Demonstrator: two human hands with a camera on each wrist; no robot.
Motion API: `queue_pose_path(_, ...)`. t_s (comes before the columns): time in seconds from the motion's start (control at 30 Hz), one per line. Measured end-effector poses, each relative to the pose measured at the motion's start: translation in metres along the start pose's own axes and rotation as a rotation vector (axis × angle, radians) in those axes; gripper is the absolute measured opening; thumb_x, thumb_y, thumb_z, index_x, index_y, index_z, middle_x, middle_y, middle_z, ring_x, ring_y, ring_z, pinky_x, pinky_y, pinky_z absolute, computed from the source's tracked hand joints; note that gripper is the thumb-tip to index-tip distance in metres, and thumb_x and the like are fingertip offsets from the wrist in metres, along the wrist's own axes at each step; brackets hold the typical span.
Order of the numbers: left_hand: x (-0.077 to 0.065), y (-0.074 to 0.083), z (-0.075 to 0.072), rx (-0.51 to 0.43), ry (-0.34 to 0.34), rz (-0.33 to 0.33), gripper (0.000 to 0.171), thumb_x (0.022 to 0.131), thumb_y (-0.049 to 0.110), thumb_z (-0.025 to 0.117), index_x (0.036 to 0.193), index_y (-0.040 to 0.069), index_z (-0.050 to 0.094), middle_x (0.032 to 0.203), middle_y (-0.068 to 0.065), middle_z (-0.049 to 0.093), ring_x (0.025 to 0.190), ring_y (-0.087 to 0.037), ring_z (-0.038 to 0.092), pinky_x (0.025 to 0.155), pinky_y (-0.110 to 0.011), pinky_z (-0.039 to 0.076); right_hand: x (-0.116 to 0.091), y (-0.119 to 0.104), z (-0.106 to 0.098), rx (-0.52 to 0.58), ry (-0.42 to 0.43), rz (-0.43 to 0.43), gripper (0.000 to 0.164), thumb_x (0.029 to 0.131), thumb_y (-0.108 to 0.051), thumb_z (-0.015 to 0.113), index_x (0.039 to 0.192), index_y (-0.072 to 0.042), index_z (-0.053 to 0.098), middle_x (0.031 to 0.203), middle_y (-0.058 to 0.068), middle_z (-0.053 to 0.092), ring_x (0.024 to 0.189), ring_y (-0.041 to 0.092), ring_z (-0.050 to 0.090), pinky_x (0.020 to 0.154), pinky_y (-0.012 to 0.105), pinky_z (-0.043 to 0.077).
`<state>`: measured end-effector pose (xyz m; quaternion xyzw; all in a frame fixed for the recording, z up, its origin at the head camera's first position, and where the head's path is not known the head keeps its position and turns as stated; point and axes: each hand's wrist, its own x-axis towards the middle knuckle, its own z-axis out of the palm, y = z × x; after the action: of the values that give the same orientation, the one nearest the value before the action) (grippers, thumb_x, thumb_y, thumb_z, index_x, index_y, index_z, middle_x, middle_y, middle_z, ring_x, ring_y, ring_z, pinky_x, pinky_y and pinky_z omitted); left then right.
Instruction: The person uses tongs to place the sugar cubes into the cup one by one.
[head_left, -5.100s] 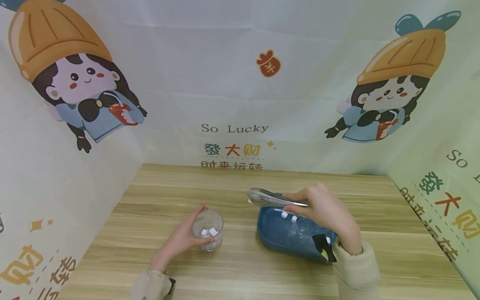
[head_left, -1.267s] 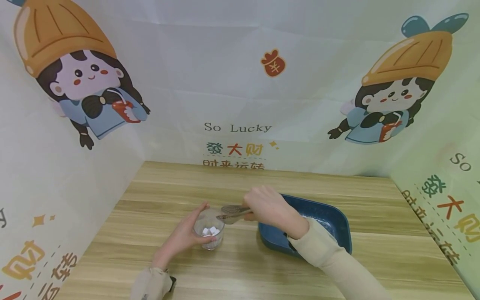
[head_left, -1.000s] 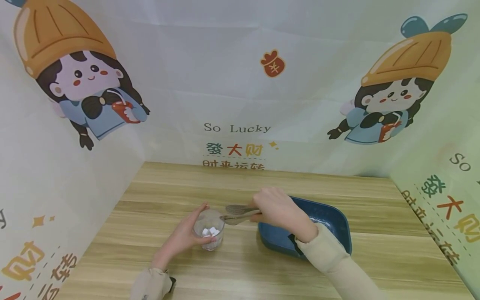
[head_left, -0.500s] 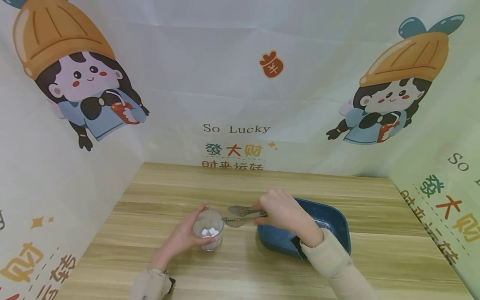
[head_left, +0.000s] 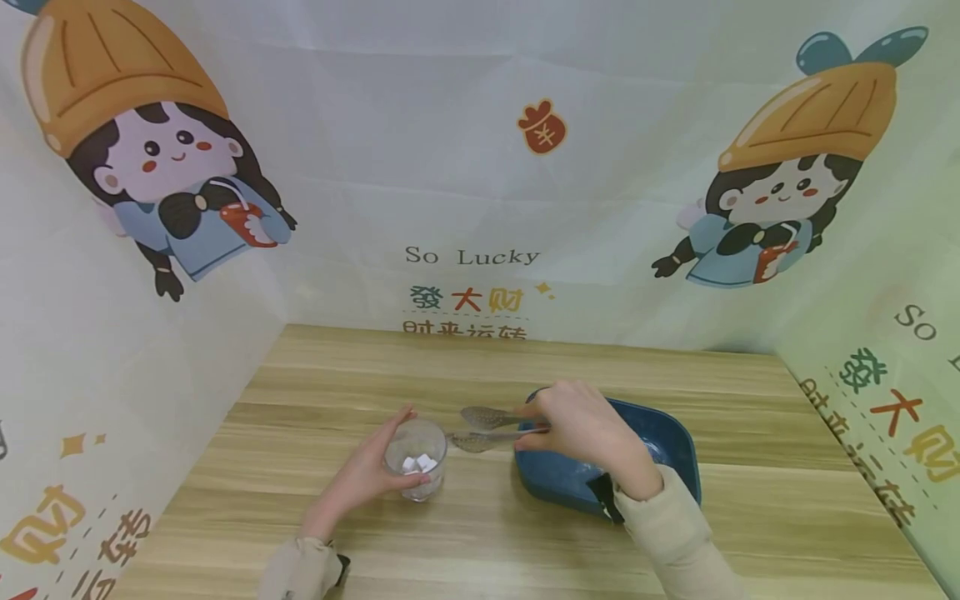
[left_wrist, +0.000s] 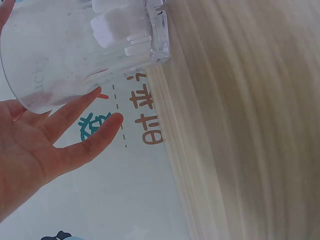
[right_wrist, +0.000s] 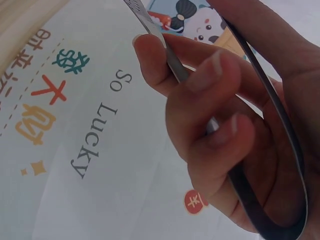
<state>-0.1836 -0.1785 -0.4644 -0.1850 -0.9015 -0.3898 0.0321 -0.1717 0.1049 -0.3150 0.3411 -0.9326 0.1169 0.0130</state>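
Observation:
My left hand (head_left: 366,471) grips a clear glass (head_left: 437,483), thumb on the near side and fingers behind. The glass stands upright on the table with several white cubes (head_left: 426,462) at its bottom. The left wrist view shows cubes (left_wrist: 112,26) through its wall and two fingers spread apart below it. Metal tongs (head_left: 486,417) with perforated ends are in my right hand (head_left: 592,429), above the left end of a blue tray. Their ends point left, just right of the glass rim, spread apart with nothing between. The right wrist view shows fingers curled round one tong arm (right_wrist: 245,192).
The blue tray (head_left: 551,492) lies at right on the wooden table (head_left: 480,550); my right hand and sleeve hide much of its inside. A printed cloth backdrop (head_left: 420,150) rises behind the table and along both sides.
About five seconds ago the tongs were over the tray, with white cubes visible there. Later they were at the glass rim; since then my right hand has drawn them rightward. The glass stays put.

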Motion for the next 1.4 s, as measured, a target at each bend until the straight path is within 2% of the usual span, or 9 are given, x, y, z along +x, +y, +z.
queue_pose_path(0.17, 0.001, -0.001, -0.001, 0.004, 0.005, 0.005, 0.099, 0.061, 0.033, 0.079, 0.14, 0.007, 0.025, 0.137, -0.013, 0.042, 0.122, -0.038, 0.041, 0.1, -0.056, 0.034, -0.006, 0.003, -0.002, 0.035, 0.016, 0.017, 0.038, 0.072, -0.034, 0.07, 0.104, -0.013, 0.068, 0.066, -0.004, 0.068, 0.048, -0.003, 0.051, 0.038, 0.012, 0.03)
queue_pose_path(0.33, 0.001, -0.002, 0.0, 0.009, 0.01, 0.011, 0.099, 0.061, 0.033, 0.079, 0.14, 0.007, 0.025, 0.137, -0.013, 0.042, 0.123, -0.037, 0.04, 0.1, -0.056, 0.034, -0.011, 0.004, -0.003, 0.066, 0.011, 0.045, 0.04, 0.072, -0.036, 0.069, 0.106, -0.014, 0.067, 0.056, -0.009, 0.06, 0.039, -0.003, 0.036, 0.037, 0.014, 0.019)
queue_pose_path(0.4, 0.002, -0.002, -0.001, 0.005, 0.008, 0.01, 0.099, 0.061, 0.032, 0.079, 0.14, 0.007, 0.025, 0.137, -0.014, 0.041, 0.123, -0.037, 0.04, 0.1, -0.056, 0.033, -0.013, 0.005, -0.003, 0.081, 0.009, 0.058, 0.04, 0.073, -0.036, 0.069, 0.106, -0.014, 0.067, 0.055, -0.009, 0.059, 0.037, -0.001, 0.032, 0.037, 0.014, 0.019)
queue_pose_path(0.67, 0.002, -0.002, -0.001, 0.015, 0.015, 0.025, 0.099, 0.061, 0.033, 0.079, 0.139, 0.006, 0.025, 0.136, -0.016, 0.042, 0.122, -0.038, 0.041, 0.1, -0.056, 0.034, -0.024, 0.013, -0.001, 0.156, 0.019, 0.112, 0.039, 0.074, -0.034, 0.069, 0.108, -0.014, 0.066, 0.077, -0.004, 0.07, 0.035, 0.0, 0.032, 0.037, 0.014, 0.028)
queue_pose_path(0.87, 0.001, -0.003, 0.0, 0.014, 0.02, 0.025, 0.099, 0.06, 0.034, 0.08, 0.139, 0.006, 0.026, 0.136, -0.015, 0.042, 0.121, -0.038, 0.041, 0.099, -0.057, 0.034, -0.035, 0.022, 0.0, 0.225, 0.049, 0.14, 0.041, 0.075, -0.038, 0.066, 0.11, -0.016, 0.064, 0.082, -0.003, 0.07, 0.034, 0.001, 0.025, 0.036, 0.015, 0.026)
queue_pose_path(0.97, 0.001, -0.003, 0.0, 0.016, 0.021, 0.017, 0.1, 0.06, 0.035, 0.08, 0.139, 0.006, 0.026, 0.136, -0.014, 0.042, 0.122, -0.038, 0.041, 0.099, -0.057, 0.034, -0.041, 0.027, 0.0, 0.246, 0.06, 0.151, 0.043, 0.077, -0.04, 0.065, 0.112, -0.015, 0.063, 0.076, -0.002, 0.07, 0.034, 0.001, 0.023, 0.036, 0.016, 0.024)
queue_pose_path(1.1, 0.0, -0.003, 0.0, 0.017, 0.018, 0.008, 0.1, 0.06, 0.036, 0.079, 0.139, 0.006, 0.026, 0.137, -0.013, 0.042, 0.122, -0.038, 0.041, 0.1, -0.057, 0.034, -0.048, 0.032, 0.001, 0.25, 0.076, 0.184, 0.045, 0.077, -0.039, 0.065, 0.114, -0.013, 0.062, 0.05, -0.006, 0.057, 0.032, 0.0, 0.019, 0.035, 0.016, 0.022)
queue_pose_path(1.23, 0.0, -0.003, 0.0, 0.023, 0.017, 0.014, 0.1, 0.06, 0.036, 0.079, 0.139, 0.005, 0.026, 0.136, -0.014, 0.043, 0.122, -0.038, 0.041, 0.1, -0.057, 0.034, -0.055, 0.037, 0.005, 0.241, 0.106, 0.214, 0.045, 0.076, -0.036, 0.067, 0.113, -0.013, 0.063, 0.04, -0.012, 0.045, 0.033, -0.001, 0.017, 0.035, 0.015, 0.022)
queue_pose_path(1.4, 0.0, -0.003, 0.001, 0.018, 0.011, 0.016, 0.099, 0.061, 0.035, 0.079, 0.139, 0.005, 0.026, 0.137, -0.014, 0.042, 0.123, -0.037, 0.04, 0.1, -0.056, 0.033, -0.064, 0.044, 0.009, 0.244, 0.156, 0.23, 0.044, 0.075, -0.036, 0.067, 0.112, -0.011, 0.063, 0.041, -0.013, 0.045, 0.036, -0.002, 0.013, 0.037, 0.014, 0.022)
